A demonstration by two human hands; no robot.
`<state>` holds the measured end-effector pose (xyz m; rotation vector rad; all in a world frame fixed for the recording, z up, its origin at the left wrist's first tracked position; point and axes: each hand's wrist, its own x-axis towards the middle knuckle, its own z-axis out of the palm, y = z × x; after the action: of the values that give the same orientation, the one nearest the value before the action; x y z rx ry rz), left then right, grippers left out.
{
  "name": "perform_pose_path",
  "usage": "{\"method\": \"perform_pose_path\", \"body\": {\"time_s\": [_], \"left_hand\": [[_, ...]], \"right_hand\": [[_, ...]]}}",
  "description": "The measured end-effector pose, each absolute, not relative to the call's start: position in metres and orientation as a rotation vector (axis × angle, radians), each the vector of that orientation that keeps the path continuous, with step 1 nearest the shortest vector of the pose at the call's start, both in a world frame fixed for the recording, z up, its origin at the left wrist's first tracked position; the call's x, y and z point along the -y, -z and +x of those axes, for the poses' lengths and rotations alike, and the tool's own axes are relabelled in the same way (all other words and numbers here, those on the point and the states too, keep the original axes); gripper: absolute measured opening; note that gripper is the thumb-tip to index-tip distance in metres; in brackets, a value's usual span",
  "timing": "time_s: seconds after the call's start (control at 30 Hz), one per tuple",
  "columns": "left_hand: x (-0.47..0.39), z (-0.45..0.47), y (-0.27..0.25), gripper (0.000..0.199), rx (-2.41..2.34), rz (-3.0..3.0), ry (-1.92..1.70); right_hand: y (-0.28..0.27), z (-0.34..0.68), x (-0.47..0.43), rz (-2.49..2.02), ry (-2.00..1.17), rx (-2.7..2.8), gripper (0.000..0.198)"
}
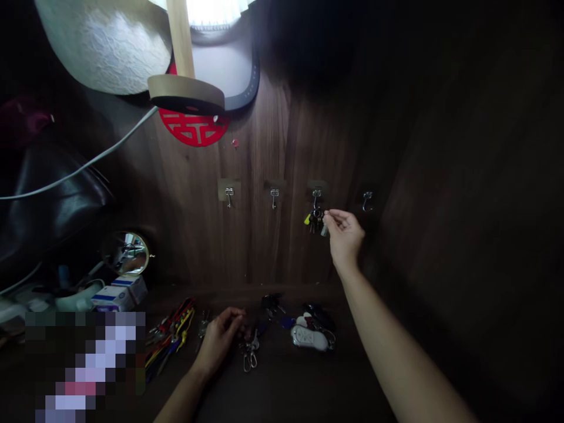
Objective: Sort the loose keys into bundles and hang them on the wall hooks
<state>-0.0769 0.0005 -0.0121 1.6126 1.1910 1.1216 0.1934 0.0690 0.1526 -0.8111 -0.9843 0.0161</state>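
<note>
A bunch of keys [315, 220] with a yellow-green tag hangs at the third metal hook [316, 197] on the wooden panel. At its right edge my right hand [346, 235] is closed in a pinch on a pale, narrow piece of the bunch. Lower down, my left hand [219, 338] hovers over or rests on the dark surface, fingers bent and thumb close to the index finger; what lies between the tips is too dark to make out. Right beside those fingertips lie keys with carabiner clips [249, 355].
More hooks [230, 197] line the panel. A grey remote [309, 338], dark keys [273, 304] and colourful lanyards [171, 335] lie on the surface. Left stand a round mirror [128, 254] and small boxes [118, 294]. A lamp [187, 91] and caps [227, 64] are above.
</note>
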Motion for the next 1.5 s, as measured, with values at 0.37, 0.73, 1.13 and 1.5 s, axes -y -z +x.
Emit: {"method": "perform_pose_path", "body": {"time_s": [0.37,0.73,1.13,1.5], "left_hand": [[-0.001,-0.077,0.013,0.033,-1.198,1.627,-1.11],[-0.001,-0.078,0.01,0.035,-1.222,1.676,-1.08],[-0.001,-0.078,0.013,0.032,-1.181,1.644,-1.095],[0.0,-0.079,0.017,0.031,-1.138,1.624,-1.154]], "right_hand": [[-0.175,0.194,-0.087,-1.137,0.177,1.154,0.013],[-0.156,0.183,-0.081,-1.157,0.281,1.202,0.043],[-0.102,0.165,-0.054,-1.168,0.262,1.305,0.049],[-0.042,0.14,-0.022,-1.216,0.099,1.466,0.04]]}}
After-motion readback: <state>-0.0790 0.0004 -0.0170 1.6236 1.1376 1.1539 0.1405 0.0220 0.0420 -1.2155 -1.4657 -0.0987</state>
